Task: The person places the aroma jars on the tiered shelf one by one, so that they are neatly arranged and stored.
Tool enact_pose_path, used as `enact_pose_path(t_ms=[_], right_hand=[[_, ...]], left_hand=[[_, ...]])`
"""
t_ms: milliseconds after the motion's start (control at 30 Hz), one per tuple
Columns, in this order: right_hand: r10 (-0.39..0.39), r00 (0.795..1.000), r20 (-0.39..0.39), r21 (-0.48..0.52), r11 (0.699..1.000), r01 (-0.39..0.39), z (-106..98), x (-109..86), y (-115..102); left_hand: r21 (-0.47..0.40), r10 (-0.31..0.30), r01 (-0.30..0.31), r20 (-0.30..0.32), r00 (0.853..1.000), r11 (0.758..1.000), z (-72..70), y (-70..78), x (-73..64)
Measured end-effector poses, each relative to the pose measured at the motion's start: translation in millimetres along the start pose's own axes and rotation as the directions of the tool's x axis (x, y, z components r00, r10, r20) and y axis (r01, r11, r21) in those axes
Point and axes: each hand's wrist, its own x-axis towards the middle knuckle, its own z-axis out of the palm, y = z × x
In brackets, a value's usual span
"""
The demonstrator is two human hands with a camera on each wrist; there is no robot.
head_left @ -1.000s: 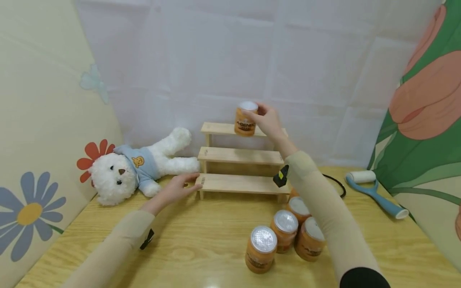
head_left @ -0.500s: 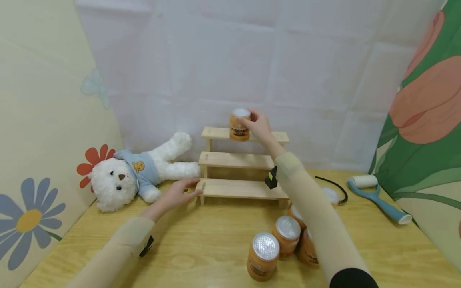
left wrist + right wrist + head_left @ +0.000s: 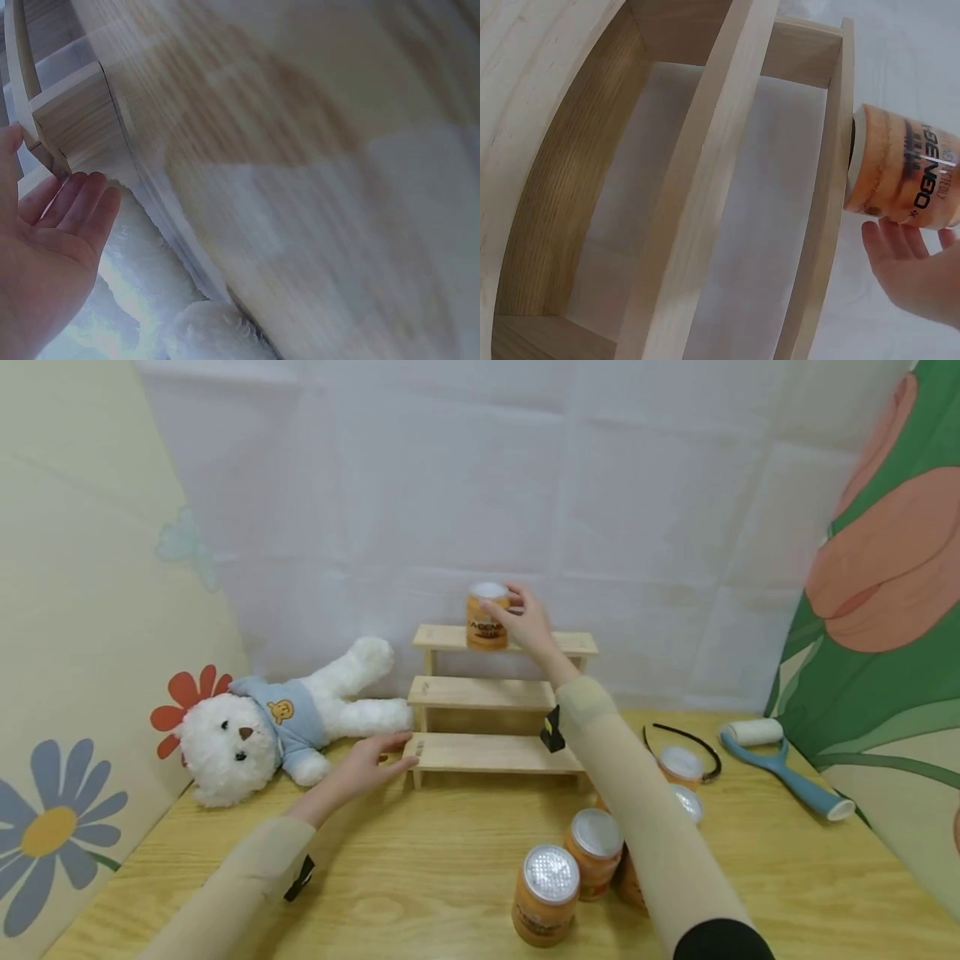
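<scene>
An orange can (image 3: 486, 625) with dark lettering and a pale lid stands upright at the top tier of a three-step wooden display rack (image 3: 480, 692). My right hand (image 3: 527, 625) grips it from the right, thumb in front and fingers behind. In the right wrist view, the base of the can (image 3: 900, 169) meets the top board's edge, and the right hand (image 3: 922, 270) curves along its side. At the rack's lower left corner is my left hand (image 3: 367, 767). The left wrist view shows the left hand (image 3: 56, 247) with thumb and fingertips on either side of the bottom board's end.
Several more orange cans (image 3: 545, 906) stand at the front right, partly hidden by the right sleeve (image 3: 645, 793). A white plush bear (image 3: 228, 743) lies left of the rack. Toward the right are a black headband (image 3: 693, 739) and a blue-handled lint roller (image 3: 795, 781).
My right hand has carried the can left and down onto the top tier. The left hand stays at the bottom board's end.
</scene>
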Motion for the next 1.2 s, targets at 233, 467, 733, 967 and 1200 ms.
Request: enact_pose_path(t_ms=[233, 467, 733, 967, 1200], right_hand=[[0.002, 1.000, -0.015, -0.040, 0.999, -0.003, 3.2, -1.9, -3.5], [0.100, 0.992, 0.074, -0.122, 0.988, -0.091, -0.3, -10.3, 2.5], [0.154, 0.986, 0.067, -0.186, 0.973, -0.139, -0.7, -12.9, 6.5], [0.129, 0.990, 0.053, -0.210, 0.971, -0.115, 2.7, -11.6, 5.9], [0.088, 0.994, 0.064, -0.233, 0.970, -0.070, 6.0, -10.8, 7.0]], left_hand=[[-0.003, -0.010, 0.010, 0.007, 1.000, 1.000, -1.4, 3.8, 2.0], [-0.005, -0.014, 0.014, 0.015, 1.000, 1.000, -2.4, 5.6, 2.4], [-0.008, -0.016, 0.016, 0.003, 1.000, 1.000, -3.1, 2.6, -1.5], [-0.005, -0.009, 0.009, 0.009, 1.000, 1.000, -3.1, 1.3, -1.6], [-0.008, -0.015, 0.015, 0.011, 1.000, 1.000, -2.2, 1.2, -1.1]])
